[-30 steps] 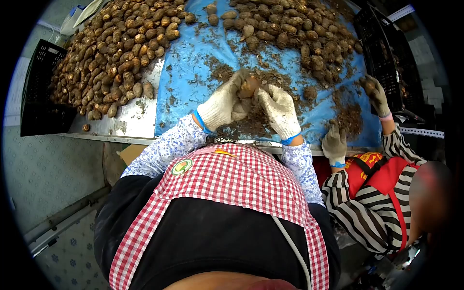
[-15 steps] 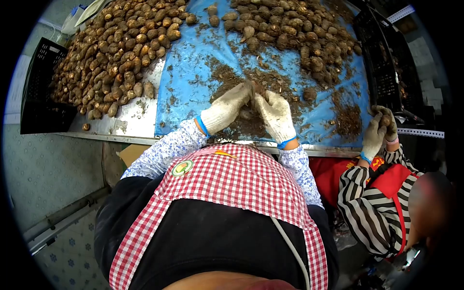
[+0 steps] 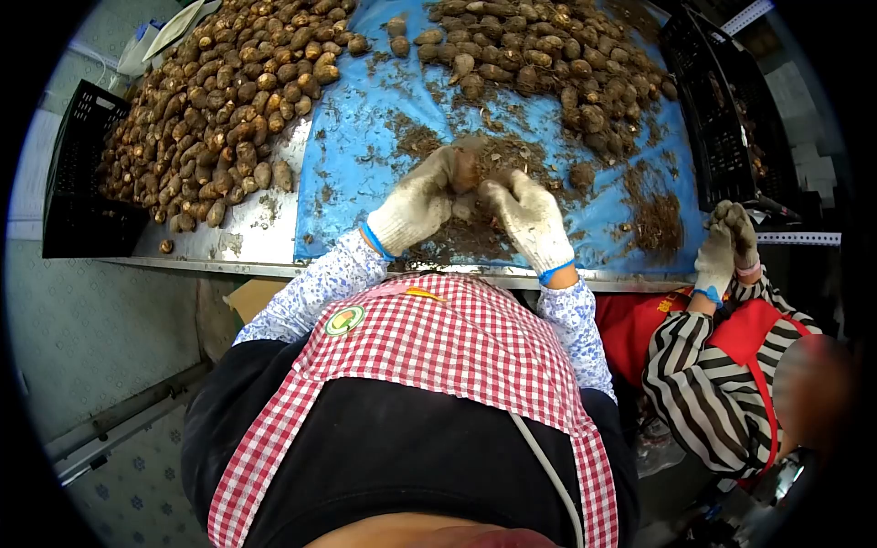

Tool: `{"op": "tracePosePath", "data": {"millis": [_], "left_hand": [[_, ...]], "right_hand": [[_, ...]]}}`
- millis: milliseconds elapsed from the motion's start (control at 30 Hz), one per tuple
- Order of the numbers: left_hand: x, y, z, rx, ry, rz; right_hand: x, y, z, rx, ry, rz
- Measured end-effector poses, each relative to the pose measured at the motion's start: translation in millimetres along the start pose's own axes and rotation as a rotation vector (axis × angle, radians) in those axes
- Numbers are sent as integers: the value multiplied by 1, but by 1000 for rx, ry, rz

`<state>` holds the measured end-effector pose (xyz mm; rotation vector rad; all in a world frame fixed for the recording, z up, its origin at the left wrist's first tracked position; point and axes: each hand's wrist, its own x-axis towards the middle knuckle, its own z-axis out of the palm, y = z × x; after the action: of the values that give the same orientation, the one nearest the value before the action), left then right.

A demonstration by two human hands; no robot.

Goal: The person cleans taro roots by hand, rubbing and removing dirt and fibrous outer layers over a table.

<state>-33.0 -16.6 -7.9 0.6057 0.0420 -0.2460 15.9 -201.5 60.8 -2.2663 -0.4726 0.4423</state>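
Note:
Both my hands wear soiled white knit gloves with blue cuffs, over the table's near part. My left hand (image 3: 416, 203) is closed around a small brown taro (image 3: 466, 172), whose upper end shows past the fingers. Beside it, my right hand (image 3: 530, 215) has its thumb and fingers drawn together, slightly apart from the taro; whatever they may hold is hidden. Beneath the hands, dark root fibres and dirt (image 3: 457, 242) cover the blue sheet (image 3: 352, 192).
A large heap of cleaner taros (image 3: 219, 110) lies on the left, and a hairier heap (image 3: 539, 55) at the back right. Black crates stand at the left (image 3: 82, 173) and right (image 3: 713, 110). Another person's gloved hands (image 3: 722, 247) work at the right.
My right hand has moved right and slightly down, away from my left. The taro in my left hand now shows more clearly. The other person's hands have shifted a little.

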Motion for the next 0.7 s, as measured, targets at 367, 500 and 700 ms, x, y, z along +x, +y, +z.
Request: {"op": "tracePosePath", "data": {"millis": [367,500,700], "left_hand": [[-8,-21,-12,-327,-121,7],[-5,-20,16,-297,-101,-87],[10,-42,16,-639,-174,-351]], "right_hand": [[-4,50,26,-378,67,-71],[-4,65,15,-179,187,-73],[-16,26,-25,44,251,-367]]}}
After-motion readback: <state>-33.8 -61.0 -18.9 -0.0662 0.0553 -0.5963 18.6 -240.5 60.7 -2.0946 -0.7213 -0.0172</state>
